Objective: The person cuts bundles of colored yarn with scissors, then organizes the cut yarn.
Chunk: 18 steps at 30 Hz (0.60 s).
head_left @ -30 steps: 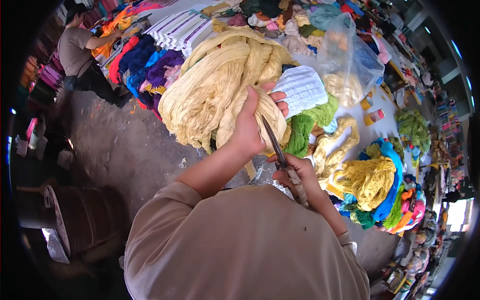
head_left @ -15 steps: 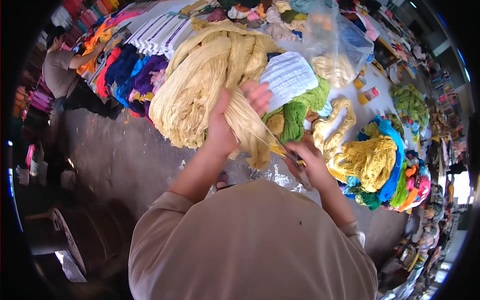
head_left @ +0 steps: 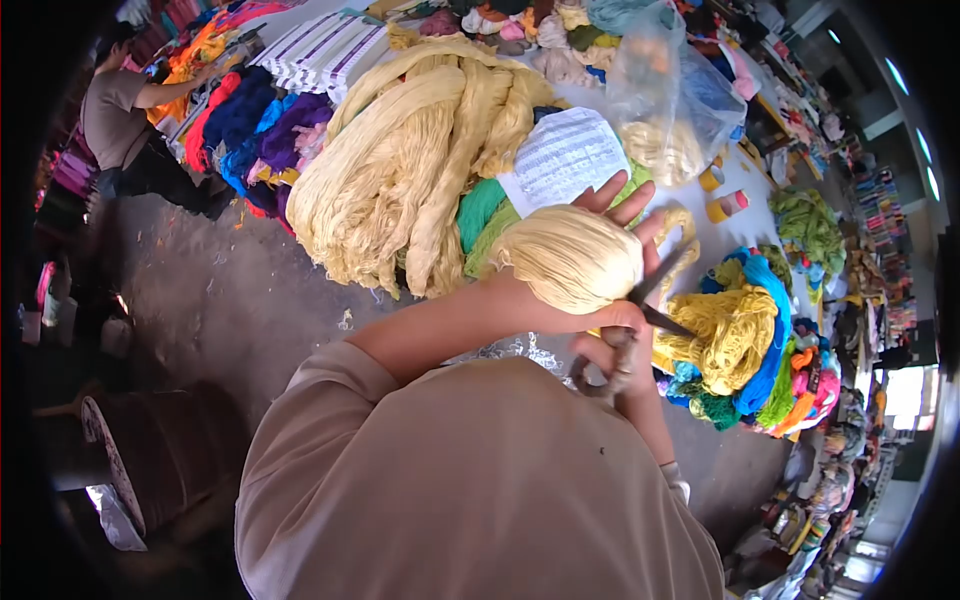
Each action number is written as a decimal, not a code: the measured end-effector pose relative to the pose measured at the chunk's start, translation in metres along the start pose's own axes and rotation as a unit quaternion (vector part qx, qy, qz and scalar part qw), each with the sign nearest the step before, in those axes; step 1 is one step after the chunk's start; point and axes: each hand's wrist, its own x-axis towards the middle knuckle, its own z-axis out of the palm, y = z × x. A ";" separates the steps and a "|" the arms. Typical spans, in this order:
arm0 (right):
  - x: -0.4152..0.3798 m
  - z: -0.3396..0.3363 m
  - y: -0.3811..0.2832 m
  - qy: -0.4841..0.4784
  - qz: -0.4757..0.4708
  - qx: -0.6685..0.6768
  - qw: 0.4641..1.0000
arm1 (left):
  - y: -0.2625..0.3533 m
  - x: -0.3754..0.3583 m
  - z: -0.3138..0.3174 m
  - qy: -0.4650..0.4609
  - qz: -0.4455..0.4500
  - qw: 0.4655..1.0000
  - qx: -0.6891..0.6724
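Note:
My left hand (head_left: pixel 632 205) reaches across to the right and holds a cream yarn hank (head_left: pixel 575 258). The smooth, rounded bundle lies across the palm, with the fingers showing past its far side. Close beside it, my right hand (head_left: pixel 622 350) grips a pair of dark scissors (head_left: pixel 660 318) by the handles. Their blades are spread apart, pointing away to the right of the hank. A large pile of cream yarn (head_left: pixel 400 170) rests on the table to the left. Behind my left fingers, a written sheet of paper (head_left: pixel 570 155) lies over green yarn (head_left: pixel 490 215).
Golden-yellow yarn (head_left: pixel 725 335) and a blue skein (head_left: pixel 775 320) heap at the table's right corner. A clear plastic bag (head_left: pixel 670 90) and yellow thread cones (head_left: pixel 725 206) stand farther back. Another person (head_left: pixel 120 120) works at the far left. A large spool (head_left: pixel 150 450) sits on the floor.
My left hand has moved right, bringing the cream hank away from the big pile. The scissors have swung from pointing up-left at the strands to pointing right, blades apart.

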 end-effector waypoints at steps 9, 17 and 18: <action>0.003 -0.055 -0.018 0.151 0.046 0.126 0.979 | -0.055 -0.075 -0.064 0.033 -0.095 0.993 -0.067; -0.019 -0.036 0.012 -0.125 0.063 -0.094 0.986 | -0.033 -0.053 -0.093 0.313 -0.109 0.532 -0.779; -0.015 -0.031 0.007 -0.181 0.018 -0.116 0.976 | -0.041 -0.051 -0.091 0.295 -0.032 0.511 -0.807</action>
